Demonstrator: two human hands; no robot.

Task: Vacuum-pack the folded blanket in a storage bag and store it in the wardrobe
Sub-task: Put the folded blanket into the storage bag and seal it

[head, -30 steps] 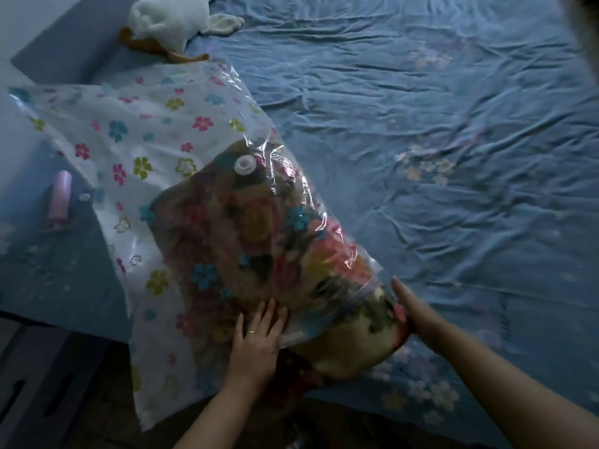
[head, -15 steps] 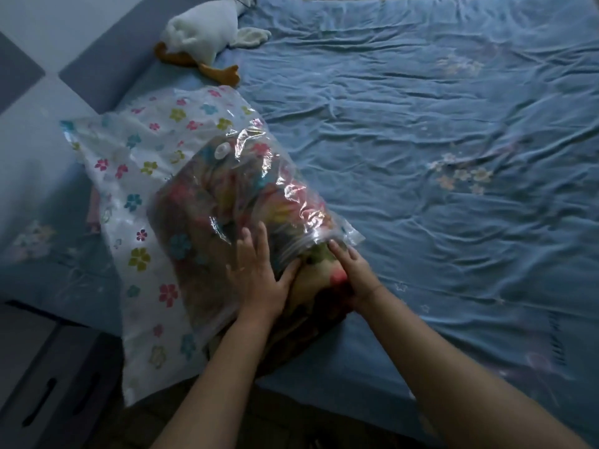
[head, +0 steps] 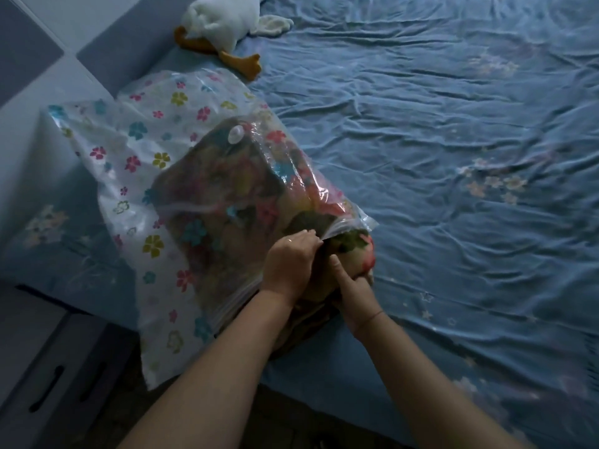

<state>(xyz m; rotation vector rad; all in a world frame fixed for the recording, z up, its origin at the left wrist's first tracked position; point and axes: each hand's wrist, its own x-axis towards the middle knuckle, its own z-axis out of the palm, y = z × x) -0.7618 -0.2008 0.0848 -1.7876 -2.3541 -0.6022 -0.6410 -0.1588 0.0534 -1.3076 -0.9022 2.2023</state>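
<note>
Blanket (head: 355,254) sits mostly inside the flowered storage bag (head: 136,163) on the blue bed sheet (head: 453,124) — its near end bulges out of the bag mouth, the pattern dim and hard to read through the plastic. Bag's long axis runs from the near bed edge up-left toward the plush duck (head: 223,24); the mouth faces you, the white valve (head: 235,135) on top. Your left hand (head: 288,264) is closed, pinching the bag's upper lip. Your right hand (head: 355,291) curls on the blanket's protruding end — fingertips hidden.
</note>
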